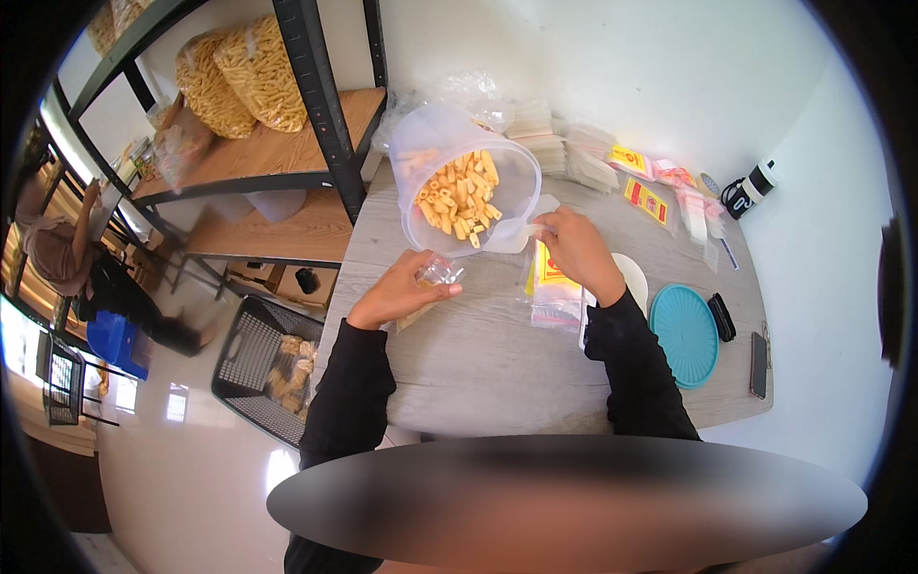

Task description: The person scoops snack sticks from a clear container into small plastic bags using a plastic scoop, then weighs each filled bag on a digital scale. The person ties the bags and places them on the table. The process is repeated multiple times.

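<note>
A translucent plastic tub (470,183) lies tilted on the table, its mouth towards me, with short tube-shaped snacks (459,194) inside. At the tub's lower right rim, my right hand (582,251) grips the handle of a white translucent scoop (509,233). My left hand (403,288) holds a small clear plastic bag (439,271) just below the mouth; how full it is cannot be told. Printed plastic pouches (556,298) lie beneath and beside my right hand. A white round-edged object (631,276) is partly hidden behind my right wrist.
Right on the grey wood-look table (473,373) are a turquoise lid (683,336), a phone (758,364) and a black-and-white bottle (751,189). Stacked bags (538,143) line the wall. Left stand a shelf (272,154) with bagged snacks and a floor crate (244,351); a person (72,251) is farther off.
</note>
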`<state>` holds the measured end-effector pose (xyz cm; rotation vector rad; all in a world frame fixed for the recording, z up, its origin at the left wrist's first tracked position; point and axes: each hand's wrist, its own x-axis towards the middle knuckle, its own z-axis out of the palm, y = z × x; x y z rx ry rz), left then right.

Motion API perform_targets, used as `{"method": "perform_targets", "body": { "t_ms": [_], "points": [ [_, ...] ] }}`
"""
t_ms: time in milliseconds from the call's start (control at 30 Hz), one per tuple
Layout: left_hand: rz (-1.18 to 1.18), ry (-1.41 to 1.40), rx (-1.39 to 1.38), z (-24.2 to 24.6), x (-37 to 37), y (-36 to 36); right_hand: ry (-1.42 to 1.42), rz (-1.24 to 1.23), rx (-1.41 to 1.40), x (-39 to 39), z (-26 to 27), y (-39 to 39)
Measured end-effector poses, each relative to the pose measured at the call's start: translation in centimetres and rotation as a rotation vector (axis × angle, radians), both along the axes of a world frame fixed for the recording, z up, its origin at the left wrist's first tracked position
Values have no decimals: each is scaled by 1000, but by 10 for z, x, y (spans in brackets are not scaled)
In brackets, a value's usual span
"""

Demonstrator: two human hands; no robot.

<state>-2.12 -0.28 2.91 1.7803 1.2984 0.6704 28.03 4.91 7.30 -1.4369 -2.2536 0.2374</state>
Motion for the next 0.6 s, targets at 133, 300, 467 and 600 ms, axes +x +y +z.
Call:
{"method": "perform_targets", "body": {
  "t_ms": [133,300,467,600],
  "points": [
    [83,15,143,-5,-2,2,37,8,-13,-7,-9,1],
    [166,-57,259,-12,7,4,58,-15,-39,-36,-26,7],
    [169,-92,271,-13,11,5,181,-104,-101,-66,-44,15],
    [178,-104,273,-13,10,7,243,-147,-51,-88,-64,25]
  ]
}}
